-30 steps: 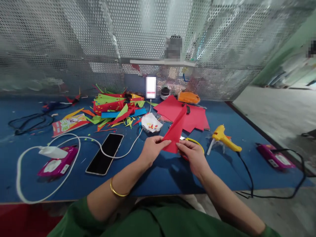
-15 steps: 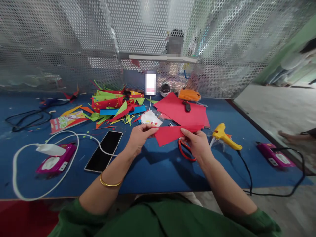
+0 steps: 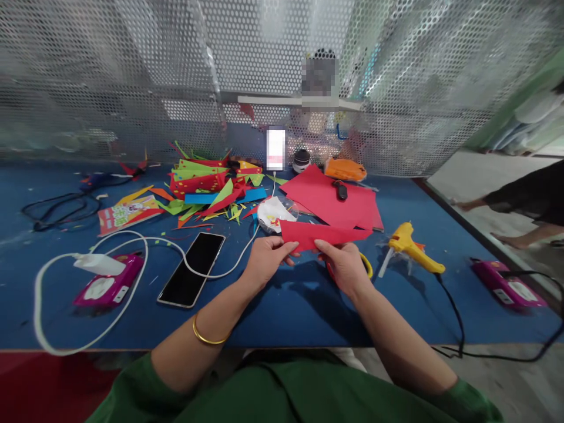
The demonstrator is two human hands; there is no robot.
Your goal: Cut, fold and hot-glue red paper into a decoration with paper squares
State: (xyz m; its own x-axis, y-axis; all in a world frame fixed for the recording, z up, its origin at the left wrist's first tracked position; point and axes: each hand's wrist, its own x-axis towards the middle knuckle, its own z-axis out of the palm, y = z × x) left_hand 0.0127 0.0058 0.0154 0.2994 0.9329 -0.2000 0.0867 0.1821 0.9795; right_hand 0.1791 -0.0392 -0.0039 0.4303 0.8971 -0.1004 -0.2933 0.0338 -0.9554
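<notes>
A red strip of paper (image 3: 311, 232) is stretched between my two hands, above the blue table. My left hand (image 3: 268, 258) pinches its left end, thumb on top. The thumb and fingers of my right hand (image 3: 346, 264) grip its lower edge right of the middle, and a pointed end sticks out to the right. Partly hidden under my right hand lie scissors (image 3: 367, 265) with red and yellow handles. Just beyond the strip sits a clear round dish (image 3: 271, 212) with white paper and small coloured bits. Larger red sheets (image 3: 321, 197) lie behind, with a black key fob (image 3: 341, 191) on top.
A yellow glue gun (image 3: 412, 247) and purple power strip (image 3: 506, 284) lie right. Left are a phone (image 3: 192, 269), white cable and another purple power strip (image 3: 110, 288). Coloured paper pieces (image 3: 202, 179) pile up before a perforated metal screen (image 3: 176, 70). A person's legs (image 3: 520, 205) show right.
The red strip has turned from slanting to nearly level, and my right hand has moved slightly nearer my left. The view has shifted a little. At right, a person's legs have come further into view.
</notes>
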